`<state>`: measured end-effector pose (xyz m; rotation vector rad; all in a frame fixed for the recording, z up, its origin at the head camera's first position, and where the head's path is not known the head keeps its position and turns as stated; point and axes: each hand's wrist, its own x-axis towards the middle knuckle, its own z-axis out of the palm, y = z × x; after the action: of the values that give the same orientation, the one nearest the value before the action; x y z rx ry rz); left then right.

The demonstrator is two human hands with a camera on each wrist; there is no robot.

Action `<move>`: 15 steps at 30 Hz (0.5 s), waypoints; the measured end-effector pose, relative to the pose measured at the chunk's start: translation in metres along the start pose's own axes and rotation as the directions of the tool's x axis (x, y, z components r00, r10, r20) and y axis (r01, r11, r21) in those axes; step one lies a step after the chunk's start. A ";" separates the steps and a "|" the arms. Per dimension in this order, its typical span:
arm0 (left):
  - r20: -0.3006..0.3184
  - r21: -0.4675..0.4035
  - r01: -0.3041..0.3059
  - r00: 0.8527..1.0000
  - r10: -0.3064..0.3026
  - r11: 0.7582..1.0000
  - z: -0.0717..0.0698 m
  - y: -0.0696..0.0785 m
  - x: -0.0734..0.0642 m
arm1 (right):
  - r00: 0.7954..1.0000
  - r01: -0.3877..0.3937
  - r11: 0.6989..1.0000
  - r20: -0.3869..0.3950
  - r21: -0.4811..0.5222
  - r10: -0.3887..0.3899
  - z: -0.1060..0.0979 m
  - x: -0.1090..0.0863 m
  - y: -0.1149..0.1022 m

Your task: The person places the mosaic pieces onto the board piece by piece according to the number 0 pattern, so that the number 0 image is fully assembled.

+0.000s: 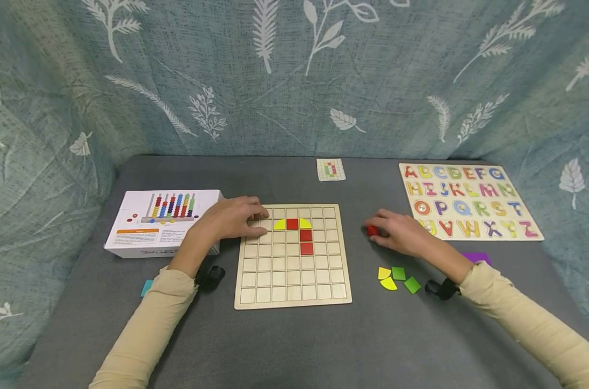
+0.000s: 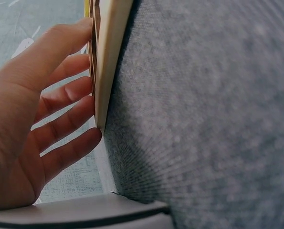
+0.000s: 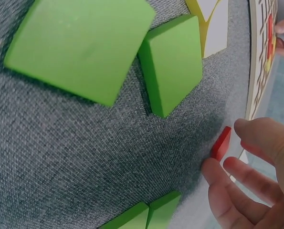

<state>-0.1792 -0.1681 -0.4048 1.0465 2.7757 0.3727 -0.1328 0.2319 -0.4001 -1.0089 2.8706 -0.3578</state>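
Note:
A wooden grid board [image 1: 255, 296] lies in front of me. On its upper part sit yellow quarter-round tiles [image 1: 279, 225], with red square tiles [image 1: 306, 248] between and below them. My left hand [image 1: 233, 217] rests at the board's upper left edge, thumb over the grid; in the left wrist view its fingertips [image 2: 93, 135] meet the rim. To the right of the board, my right hand [image 1: 396, 231] has thumb and fingers around a small red tile [image 3: 221, 144], low at the tabletop. Fingers partly cover that tile in the head view.
Loose green tiles [image 1: 412, 285] and yellow tiles [image 1: 388, 283] lie below my right hand. A white abacus box [image 1: 165, 216] stands left, an alphabet puzzle [image 1: 474, 202] right. A small pattern card [image 1: 330, 169] is at the back. Blue [image 1: 147, 287] and purple [image 1: 477, 257] pieces peek out beside my forearms.

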 end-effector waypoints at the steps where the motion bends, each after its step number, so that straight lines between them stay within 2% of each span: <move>1: 0.000 -0.002 -0.001 1.000 0.001 1.000 0.000 0.000 0.000 | 1.000 0.000 1.000 -0.001 0.000 0.000 0.000 0.000 0.000; 15: 0.008 0.004 0.006 1.000 -0.006 1.000 -0.001 -0.001 0.000 | 1.000 0.018 1.000 0.005 -0.014 -0.018 -0.001 0.003 0.001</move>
<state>-0.1801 -0.1684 -0.4042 1.0384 2.7735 0.3611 -0.1359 0.2307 -0.3996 -1.0369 2.8652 -0.3367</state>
